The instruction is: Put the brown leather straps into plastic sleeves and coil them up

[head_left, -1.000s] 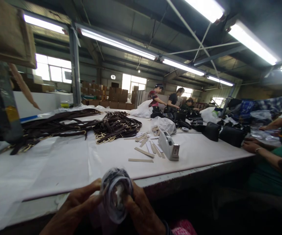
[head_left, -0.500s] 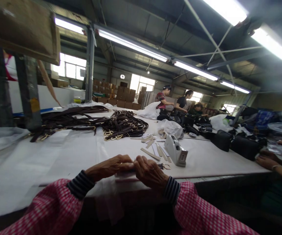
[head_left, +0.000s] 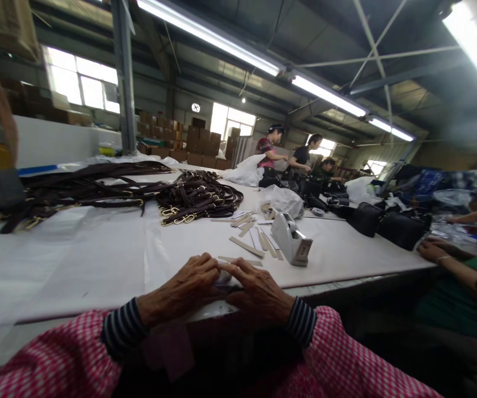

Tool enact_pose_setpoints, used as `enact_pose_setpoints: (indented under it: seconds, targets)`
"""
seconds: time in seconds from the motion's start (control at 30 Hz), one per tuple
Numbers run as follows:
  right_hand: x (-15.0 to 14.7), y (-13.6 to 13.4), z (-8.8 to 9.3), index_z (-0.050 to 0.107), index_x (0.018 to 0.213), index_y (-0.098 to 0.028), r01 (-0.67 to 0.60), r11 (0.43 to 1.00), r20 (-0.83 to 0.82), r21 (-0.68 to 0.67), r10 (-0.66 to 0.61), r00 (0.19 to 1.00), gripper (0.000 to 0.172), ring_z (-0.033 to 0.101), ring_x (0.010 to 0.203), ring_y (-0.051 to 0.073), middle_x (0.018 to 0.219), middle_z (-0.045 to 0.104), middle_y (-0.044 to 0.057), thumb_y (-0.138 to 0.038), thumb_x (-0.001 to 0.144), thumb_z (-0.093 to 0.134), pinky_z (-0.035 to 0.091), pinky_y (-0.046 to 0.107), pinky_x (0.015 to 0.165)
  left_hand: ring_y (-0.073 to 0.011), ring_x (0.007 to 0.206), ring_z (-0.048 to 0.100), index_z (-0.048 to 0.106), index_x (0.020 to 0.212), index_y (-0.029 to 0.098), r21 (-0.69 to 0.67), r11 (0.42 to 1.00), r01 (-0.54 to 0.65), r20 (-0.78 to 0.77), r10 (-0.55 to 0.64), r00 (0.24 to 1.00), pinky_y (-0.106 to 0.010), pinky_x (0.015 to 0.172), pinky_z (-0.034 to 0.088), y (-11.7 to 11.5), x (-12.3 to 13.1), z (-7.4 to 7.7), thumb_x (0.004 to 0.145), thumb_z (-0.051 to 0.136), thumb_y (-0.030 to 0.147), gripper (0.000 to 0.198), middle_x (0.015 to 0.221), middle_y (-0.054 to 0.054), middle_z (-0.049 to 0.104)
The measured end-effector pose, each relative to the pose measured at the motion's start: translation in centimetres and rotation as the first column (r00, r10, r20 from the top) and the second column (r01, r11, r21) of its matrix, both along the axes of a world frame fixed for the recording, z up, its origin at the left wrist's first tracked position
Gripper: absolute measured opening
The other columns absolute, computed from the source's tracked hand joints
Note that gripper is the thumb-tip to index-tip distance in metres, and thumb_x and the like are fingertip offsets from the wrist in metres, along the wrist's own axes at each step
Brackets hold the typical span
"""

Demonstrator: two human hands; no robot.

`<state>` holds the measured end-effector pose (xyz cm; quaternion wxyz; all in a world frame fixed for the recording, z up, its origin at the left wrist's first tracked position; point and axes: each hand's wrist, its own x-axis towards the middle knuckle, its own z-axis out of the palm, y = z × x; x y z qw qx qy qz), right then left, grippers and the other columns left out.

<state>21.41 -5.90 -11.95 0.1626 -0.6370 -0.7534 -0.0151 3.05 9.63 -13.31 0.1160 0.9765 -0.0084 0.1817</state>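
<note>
At the table's near edge my left hand (head_left: pixel 188 284) and my right hand (head_left: pixel 258 287) meet, fingertips bent toward each other. Both are closed around a small, pale, shiny piece that looks like clear plastic (head_left: pixel 224 278). The fingers cover most of it, so I cannot make out what is inside. Just behind my fingertips lies a grey-beige strip (head_left: pixel 242 261). More loose strips (head_left: pixel 246 247) are scattered beyond, beside a grey-white tape dispenser (head_left: pixel 291 240). Farther back is a heap of dark brown straps with gold clasps (head_left: pixel 200 196).
More dark straps (head_left: pixel 84 188) run along the left, near a post. Clear plastic sheeting (head_left: pixel 76 260) covers the table's left. Black bags (head_left: pixel 402 226) stand at right, beside a co-worker's hands (head_left: pixel 433 249). A crumpled plastic bag (head_left: pixel 283 202) and other people are farther back.
The view has shifted. My hands have changed their hold, with the right fingers now reaching over toward the left. The gold clasp that showed beside my right hand is out of sight.
</note>
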Motion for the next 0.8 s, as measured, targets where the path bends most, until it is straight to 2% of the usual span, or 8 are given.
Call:
enact_pose_setpoints:
  seconds: [0.13, 0.23, 0.3, 0.37, 0.5, 0.63, 0.73, 0.8]
  targets:
    - [0.3, 1.0, -1.0, 0.052, 0.135, -0.028, 0.018, 0.999, 0.024, 0.037, -0.019, 1.0, 0.048, 0.064, 0.104, 0.021, 0.125, 0.06, 0.005, -0.028, 0.092, 0.073, 0.05, 0.029, 0.087, -0.022, 0.102, 0.052, 0.061, 0.102, 0.021, -0.084, 0.995, 0.059, 0.03, -0.057, 0.998, -0.037, 0.091, 0.04, 0.9, 0.0, -0.3, 0.103, 0.055, 0.038, 0.019, 0.109, -0.005, 0.064]
    - [0.0, 1.3, -1.2, 0.057, 0.126, -0.024, -0.01, 0.997, 0.052, 0.075, 0.006, 0.999, 0.035, 0.063, 0.102, 0.019, 0.117, 0.063, 0.005, -0.026, 0.094, 0.07, 0.049, 0.028, 0.085, -0.0211, 0.104, 0.053, 0.062, 0.103, 0.022, -0.079, 0.991, 0.107, 0.028, -0.105, 0.994, -0.036, 0.095, 0.038, 1.6, -0.2, -0.3, 0.104, 0.054, 0.035, 0.015, 0.111, -0.003, 0.065]
    - [-0.3, 1.5, -1.3, 0.061, 0.113, -0.02, -0.014, 0.995, 0.072, 0.097, 0.007, 0.997, 0.017, 0.063, 0.097, 0.018, 0.107, 0.065, 0.004, -0.022, 0.096, 0.066, 0.048, 0.026, 0.079, -0.0218, 0.104, 0.054, 0.063, 0.104, 0.023, -0.051, 0.994, 0.094, -0.002, -0.094, 0.996, -0.036, 0.094, 0.037, 1.8, -0.1, -0.1, 0.103, 0.055, 0.037, 0.016, 0.112, -0.002, 0.065]
    - [-0.7, 1.7, -1.4, 0.063, 0.102, -0.019, -0.008, 0.994, 0.082, 0.109, -0.001, 0.997, 0.005, 0.062, 0.092, 0.017, 0.099, 0.065, 0.003, -0.018, 0.097, 0.063, 0.046, 0.025, 0.076, -0.0235, 0.103, 0.053, 0.064, 0.105, 0.023, -0.005, 1.0, 0.029, -0.027, -0.029, 0.999, -0.038, 0.091, 0.038, 1.6, 0.2, -0.1, 0.102, 0.057, 0.04, 0.018, 0.111, -0.002, 0.065]
    - [-0.8, 1.9, -1.5, 0.066, 0.104, -0.018, 0.024, 0.992, -0.006, 0.124, -0.023, 1.0, 0.008, 0.063, 0.091, 0.017, 0.1, 0.065, 0.004, -0.018, 0.097, 0.063, 0.046, 0.026, 0.076, -0.0276, 0.099, 0.051, 0.063, 0.103, 0.021, 0.163, 0.979, -0.12, 0.03, 0.117, 0.993, -0.041, 0.084, 0.037, 0.6, 1.1, -1.1, 0.099, 0.06, 0.046, 0.025, 0.104, -0.006, 0.066]
    - [1.6, 2.7, -0.2, 0.073, 0.108, -0.021, 0.012, 1.0, -0.296, 0.012, -0.008, 0.955, 0.018, 0.064, 0.083, 0.014, 0.098, 0.067, 0.002, -0.033, 0.099, 0.062, 0.048, 0.025, 0.076, -0.0294, 0.099, 0.051, 0.062, 0.104, 0.019, 0.272, 0.947, -0.173, 0.095, 0.152, 0.984, -0.045, 0.086, 0.036, 0.1, 1.5, -3.0, 0.1, 0.058, 0.034, 0.016, 0.104, -0.008, 0.066]
    - [4.0, 3.6, 0.7, 0.073, 0.106, -0.017, 0.154, 0.988, -0.35, -0.02, -0.151, 0.924, 0.022, 0.063, 0.084, 0.015, 0.096, 0.069, 0.003, -0.028, 0.102, 0.055, 0.047, 0.028, 0.081, -0.0295, 0.099, 0.051, 0.062, 0.099, 0.018, 0.217, 0.96, -0.176, 0.107, 0.156, 0.982, -0.047, 0.092, 0.034, 0.3, 1.2, -2.8, 0.098, 0.059, 0.026, 0.008, 0.102, -0.009, 0.065]
    - [5.2, 4.2, 0.7, 0.073, 0.099, -0.015, 0.222, 0.975, -0.305, -0.031, -0.221, 0.926, 0.012, 0.061, 0.085, 0.016, 0.099, 0.069, 0.005, -0.02, 0.095, 0.063, 0.045, 0.031, 0.083, -0.0266, 0.093, 0.052, 0.061, 0.092, 0.019, 0.051, 0.987, -0.152, 0.101, 0.147, 0.984, -0.043, 0.089, 0.036, 0.8, 0.5, -1.4, 0.1, 0.056, 0.031, 0.015, 0.096, -0.007, 0.065]
